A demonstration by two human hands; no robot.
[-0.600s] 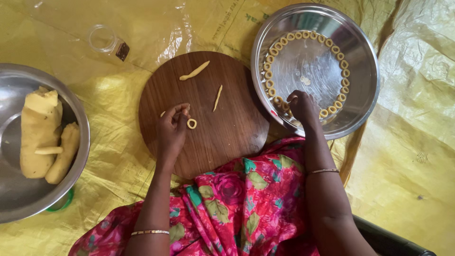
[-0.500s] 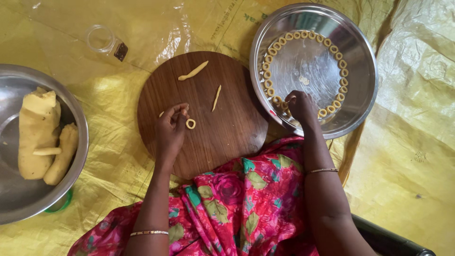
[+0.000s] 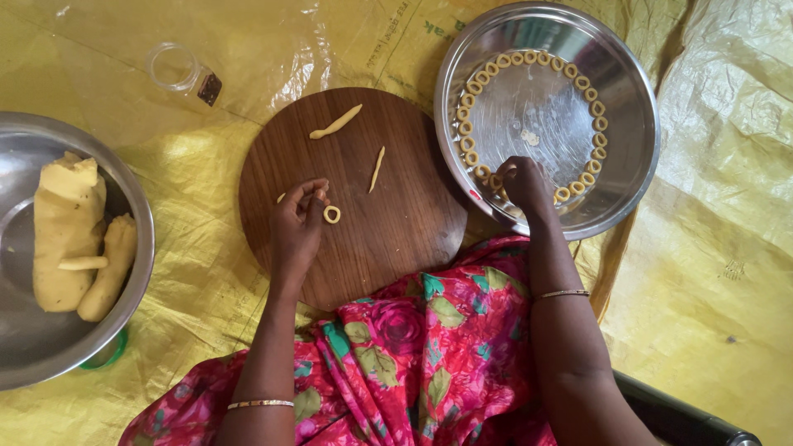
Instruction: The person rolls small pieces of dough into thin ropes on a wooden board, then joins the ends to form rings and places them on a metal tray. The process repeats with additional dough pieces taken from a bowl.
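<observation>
A round brown wooden board (image 3: 363, 206) lies on a yellow plastic sheet (image 3: 727, 272). A bit of bright pink flowery cloth (image 3: 413, 363) covers the board's near edge.

On the board, near its far edge, lies a bent strip of dough (image 3: 335, 122). A thinner, straighter strip (image 3: 377, 168) lies near the middle. Both are well apart from the hands, and nothing lies between them and the fingers.

By the board's right edge sits a big shiny metal plate (image 3: 632, 177). Lots of little dough rings (image 3: 529, 59) go round the inside of it in a curved row. A tiny crumb of dough (image 3: 529, 137) lies in the middle of the plate.

By the left edge of the sheet sits a metal bowl (image 3: 33, 363) with big lumps of yellow dough (image 3: 68, 227) in it. A small clear jar (image 3: 172, 66) lies on the sheet past the board's far left side.

The left hand (image 3: 296, 231) rests on the left part of the board. Its fingers are curled in and pinched together, and I cannot tell if they hold anything. One small dough ring (image 3: 331, 215) lies flat on the board just beside the fingertips, on their right side, very close or just touching.

The right hand (image 3: 525, 183) is at the near edge of the plate. Its fingers are bent down onto the row of rings there. I cannot tell if it is pinching one.
</observation>
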